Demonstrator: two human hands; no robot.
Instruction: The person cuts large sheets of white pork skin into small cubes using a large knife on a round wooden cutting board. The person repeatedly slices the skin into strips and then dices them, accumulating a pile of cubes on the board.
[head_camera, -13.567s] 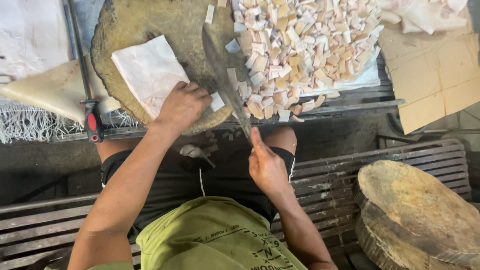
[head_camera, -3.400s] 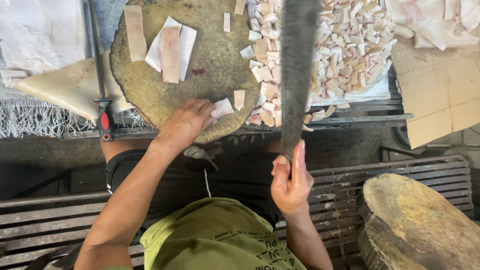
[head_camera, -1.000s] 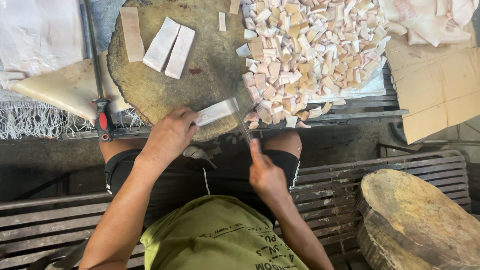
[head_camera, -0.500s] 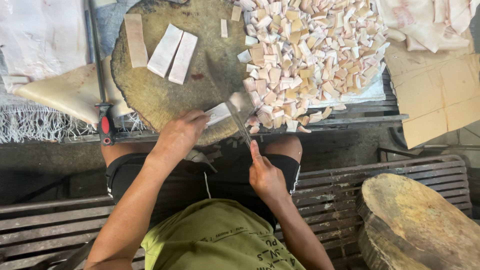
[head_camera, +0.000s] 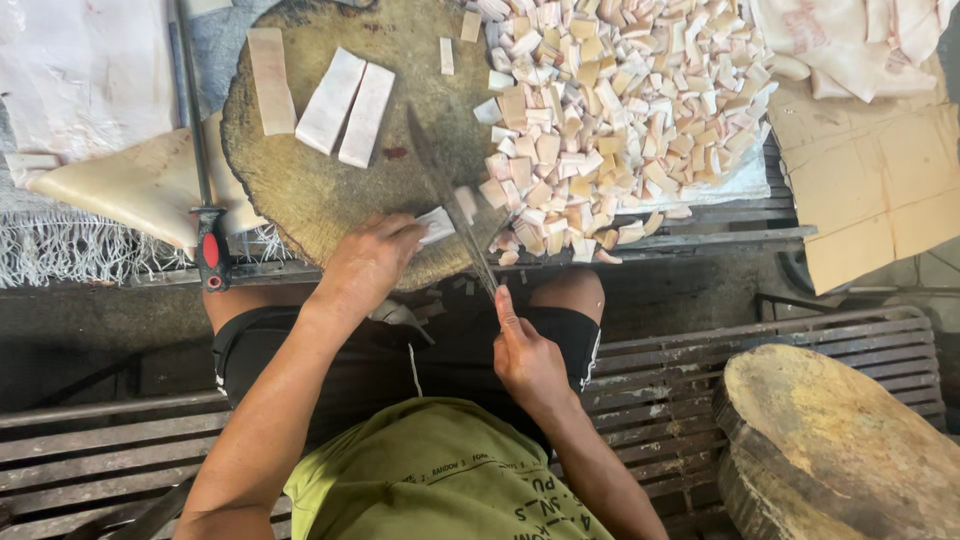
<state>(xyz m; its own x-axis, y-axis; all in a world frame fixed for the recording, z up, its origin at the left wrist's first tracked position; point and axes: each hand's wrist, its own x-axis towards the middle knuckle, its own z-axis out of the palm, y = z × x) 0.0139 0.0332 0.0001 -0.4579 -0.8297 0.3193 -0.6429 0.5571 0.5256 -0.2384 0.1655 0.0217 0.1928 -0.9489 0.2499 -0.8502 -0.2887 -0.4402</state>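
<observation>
Two hands: left hand (head_camera: 365, 265) pins pale strip (head_camera: 437, 224), right hand (head_camera: 525, 355) grips thin blade (head_camera: 450, 205).

**Colours on your bench**

Your chopping block (head_camera: 330, 190) is mottled olive-brown. The strips (head_camera: 345, 105) on it are white, and the heaped pieces (head_camera: 620, 120) pale pink and tan. Your shirt (head_camera: 430, 470) is yellow-green, your shorts (head_camera: 400, 350) black, the clamp handle (head_camera: 211, 252) red.

Three pale strips (head_camera: 330, 100) lie on one round block (head_camera: 300, 190).

Slatted metal bench (head_camera: 120, 440), dark floor (head_camera: 100, 330)
</observation>
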